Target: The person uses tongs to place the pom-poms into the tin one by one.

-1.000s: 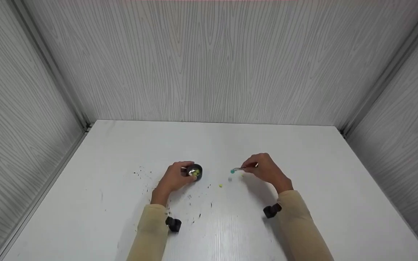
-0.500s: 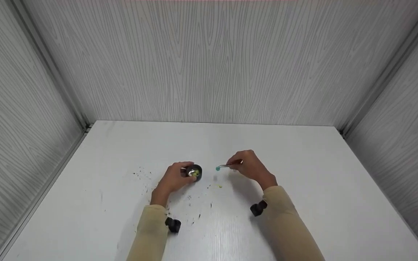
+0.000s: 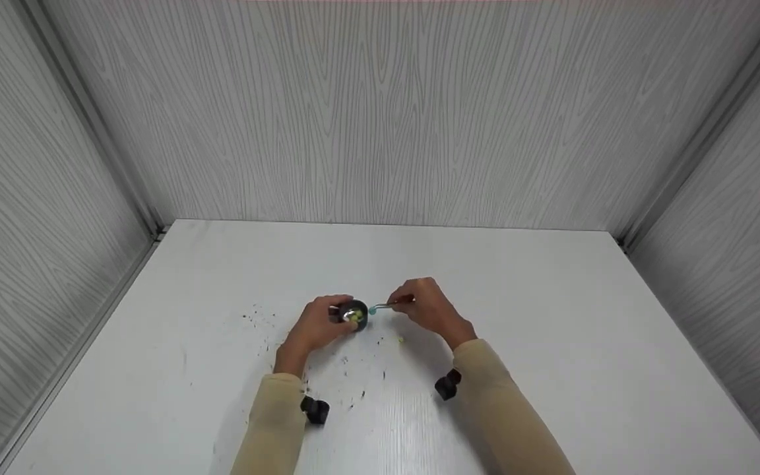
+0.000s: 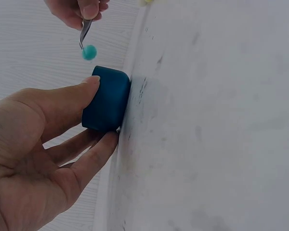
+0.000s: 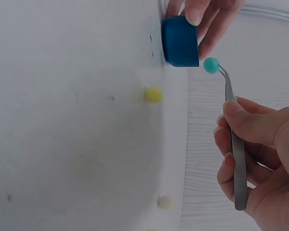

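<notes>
My left hand (image 3: 317, 324) holds a small dark blue cup (image 4: 107, 98) on the table, thumb on one side and fingers on the other. Several yellow-green balls (image 3: 357, 315) lie inside the cup, as the head view shows. In my right hand (image 3: 427, 309) are metal tweezers (image 5: 236, 149) with a bent tip, gripped between thumb and fingers. The tips pinch a turquoise ball (image 5: 211, 65), held just off the cup's rim, to its right and a little above. A yellow ball (image 5: 153, 95) rests on the table near the cup.
A pale ball (image 5: 164, 202) sits farther from the cup in the right wrist view. Dark specks (image 3: 307, 389) are scattered over the white table (image 3: 518, 277). Grey wood-patterned panels (image 3: 380, 112) stand at the back and both sides.
My right hand has moved left, carrying the turquoise ball in the tweezers from well right of the cup to its rim. The left hand and cup have stayed in place.
</notes>
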### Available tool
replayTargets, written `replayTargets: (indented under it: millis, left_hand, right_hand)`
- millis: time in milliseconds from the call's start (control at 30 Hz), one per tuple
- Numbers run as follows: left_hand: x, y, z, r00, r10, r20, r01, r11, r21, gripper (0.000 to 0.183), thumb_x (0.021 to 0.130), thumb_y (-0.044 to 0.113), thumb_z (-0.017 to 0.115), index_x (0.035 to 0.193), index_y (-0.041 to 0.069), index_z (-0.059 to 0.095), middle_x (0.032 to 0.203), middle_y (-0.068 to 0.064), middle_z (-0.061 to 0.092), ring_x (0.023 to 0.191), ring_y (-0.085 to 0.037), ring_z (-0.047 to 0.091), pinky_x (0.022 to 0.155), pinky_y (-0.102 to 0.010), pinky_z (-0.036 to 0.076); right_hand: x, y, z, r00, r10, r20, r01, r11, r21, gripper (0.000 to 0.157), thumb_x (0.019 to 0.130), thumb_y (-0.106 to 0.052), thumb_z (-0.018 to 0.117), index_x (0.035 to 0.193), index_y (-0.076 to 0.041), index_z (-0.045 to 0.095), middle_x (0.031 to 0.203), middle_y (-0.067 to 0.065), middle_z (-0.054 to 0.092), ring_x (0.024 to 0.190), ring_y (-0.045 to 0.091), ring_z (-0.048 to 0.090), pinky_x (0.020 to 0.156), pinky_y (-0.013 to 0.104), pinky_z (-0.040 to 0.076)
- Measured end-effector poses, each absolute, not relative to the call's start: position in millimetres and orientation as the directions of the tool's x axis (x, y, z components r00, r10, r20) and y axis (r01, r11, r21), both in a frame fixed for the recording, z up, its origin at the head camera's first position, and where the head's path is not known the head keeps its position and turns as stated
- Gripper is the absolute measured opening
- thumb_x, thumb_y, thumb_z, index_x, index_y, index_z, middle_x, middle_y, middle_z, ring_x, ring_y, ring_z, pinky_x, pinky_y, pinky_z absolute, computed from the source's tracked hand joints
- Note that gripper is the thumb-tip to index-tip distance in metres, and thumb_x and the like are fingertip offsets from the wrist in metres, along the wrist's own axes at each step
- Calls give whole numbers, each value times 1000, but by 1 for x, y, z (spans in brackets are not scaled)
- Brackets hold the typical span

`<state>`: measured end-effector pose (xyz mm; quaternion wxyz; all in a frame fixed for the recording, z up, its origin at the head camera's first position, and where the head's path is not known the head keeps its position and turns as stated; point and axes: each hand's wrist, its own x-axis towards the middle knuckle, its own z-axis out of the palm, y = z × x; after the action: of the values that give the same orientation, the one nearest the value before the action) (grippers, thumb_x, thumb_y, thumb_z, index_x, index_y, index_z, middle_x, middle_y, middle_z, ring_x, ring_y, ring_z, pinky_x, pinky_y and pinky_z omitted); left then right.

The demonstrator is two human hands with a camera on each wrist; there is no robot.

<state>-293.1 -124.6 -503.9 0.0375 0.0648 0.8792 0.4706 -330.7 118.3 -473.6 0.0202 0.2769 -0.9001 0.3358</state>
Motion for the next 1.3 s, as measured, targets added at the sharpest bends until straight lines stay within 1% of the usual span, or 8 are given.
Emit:
replayTargets:
  millis: [233, 433, 567, 700, 933, 1200, 1300]
  left_hand:
    - [-293, -124, -502, -989, 148, -9, 76, 558, 827, 54, 91, 9, 77, 143, 4, 60, 142, -21, 61, 129, -38, 63, 113, -52, 49]
    - [-292, -123, -501, -990, 142, -5, 77, 565, 821, 55, 91, 9, 77, 143, 5, 60, 142, -21, 61, 129, -37, 63, 113, -52, 49]
    - [-293, -124, -503, -989, 146, -3, 81, 567, 820, 55, 91, 9, 78, 143, 5, 60, 143, -21, 61, 129, -38, 62, 113, -52, 49]
    - [-294, -125, -504, -988, 155, 6, 91, 552, 829, 54, 91, 7, 77, 143, 4, 60, 141, -21, 62, 127, -38, 64, 110, -50, 51]
    - [-294, -126, -506, -988, 157, 13, 96, 533, 841, 54, 91, 6, 77, 142, 3, 60, 140, -21, 62, 125, -37, 65, 108, -49, 53]
    - [-293, -125, -505, -986, 165, 14, 103, 544, 833, 54, 91, 6, 77, 143, 3, 59, 141, -21, 63, 126, -36, 65, 109, -49, 52]
    - [-293, -126, -505, -986, 167, 17, 106, 542, 834, 54, 91, 6, 77, 142, 3, 60, 141, -20, 63, 126, -37, 65, 109, -50, 52]
  right_hand:
    - [-330, 106, -478, -838, -491, 239, -524, 603, -601, 15, 91, 3, 73, 99, -5, 83, 96, 10, 78, 87, 17, 70, 79, 35, 61]
    - [-331, 103, -479, -844, -490, 217, -510, 610, -606, 16, 93, 2, 72, 103, -4, 82, 100, 11, 78, 89, 19, 70, 83, 39, 62]
    - [-331, 106, -479, -847, -494, 198, -504, 625, -596, 16, 94, -1, 72, 105, -5, 82, 102, 11, 78, 90, 19, 70, 84, 38, 62]
    - [-329, 111, -475, -848, -492, 196, -507, 644, -573, 15, 94, -2, 73, 106, -5, 81, 102, 10, 78, 92, 19, 71, 85, 38, 62]
    - [-329, 129, -463, -861, -467, 199, -488, 655, -577, 15, 93, -1, 74, 105, -6, 81, 100, 9, 78, 90, 18, 70, 83, 37, 61]
    - [-329, 166, -456, -857, -473, 205, -499, 662, -559, 14, 92, 0, 74, 102, -4, 81, 98, 11, 78, 88, 19, 70, 80, 37, 61]
    - [-329, 179, -455, -858, -472, 203, -498, 669, -552, 13, 91, 1, 74, 101, -4, 81, 97, 11, 78, 86, 18, 70, 79, 35, 60]
